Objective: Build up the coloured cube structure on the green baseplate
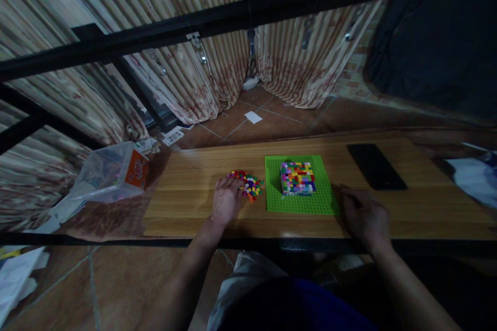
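A loose heap of small coloured toy bricks [252,184] lies on the wooden tabletop, left of a green baseplate [274,204]. My left hand [227,199] rests at the heap's left side, its fingers stretched out over the bricks. On the baseplate stands a block-shaped build of multicoloured bricks [298,178]. My right hand [367,217] is close by the baseplate's right edge, with its fingers curled in. Whatever those fingers may hold is hidden.
A black phone or tablet [376,166] lies on the wooden table [186,181] at right. Left of the table sits a clear plastic box [108,173] with an orange label. A dark metal bar [217,20] crosses in front of curtains [217,72]. White paper [253,117] lies on the tiled floor.
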A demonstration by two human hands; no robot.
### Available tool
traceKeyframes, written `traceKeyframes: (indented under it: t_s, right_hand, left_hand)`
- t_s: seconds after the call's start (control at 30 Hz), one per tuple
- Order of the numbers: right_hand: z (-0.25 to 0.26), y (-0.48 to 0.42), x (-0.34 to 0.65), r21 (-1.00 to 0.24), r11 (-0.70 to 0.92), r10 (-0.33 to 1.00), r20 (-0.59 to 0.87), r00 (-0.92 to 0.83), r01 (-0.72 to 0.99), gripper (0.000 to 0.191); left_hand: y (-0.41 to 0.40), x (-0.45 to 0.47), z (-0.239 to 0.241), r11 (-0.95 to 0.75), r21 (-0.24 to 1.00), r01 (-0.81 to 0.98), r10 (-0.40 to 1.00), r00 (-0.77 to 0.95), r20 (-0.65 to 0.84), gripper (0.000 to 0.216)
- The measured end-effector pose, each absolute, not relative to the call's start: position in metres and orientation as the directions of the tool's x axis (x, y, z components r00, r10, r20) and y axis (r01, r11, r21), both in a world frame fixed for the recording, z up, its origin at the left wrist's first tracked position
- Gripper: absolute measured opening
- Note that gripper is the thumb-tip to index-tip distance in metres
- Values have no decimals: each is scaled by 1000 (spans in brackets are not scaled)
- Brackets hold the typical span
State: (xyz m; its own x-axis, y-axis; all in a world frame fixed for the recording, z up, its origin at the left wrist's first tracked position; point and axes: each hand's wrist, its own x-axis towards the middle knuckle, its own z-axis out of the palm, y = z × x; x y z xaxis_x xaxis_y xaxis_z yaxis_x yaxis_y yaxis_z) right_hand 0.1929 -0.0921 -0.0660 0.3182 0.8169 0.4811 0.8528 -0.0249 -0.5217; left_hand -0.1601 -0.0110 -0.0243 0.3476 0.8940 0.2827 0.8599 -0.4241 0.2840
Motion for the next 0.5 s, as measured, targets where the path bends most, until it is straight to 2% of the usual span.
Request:
traceKeyframes:
  t_s: [0.17,0.4,0.5]
  right_hand:
    - [-67,-91,193,-527,-33,813,480,330,849,30]
    - [-67,-92,192,-550,-33,825,457,333,835,28]
    - [-67,-92,192,-548,-34,821,462,336,836,27]
  left_hand:
    - [-12,-160,-22,-439,342,831,886,338,316,24]
    - [-7,-160,-26,-411,593,692,907,247,341,32]
    - [-4,-158,-32,-395,627,671,914,217,343,29]
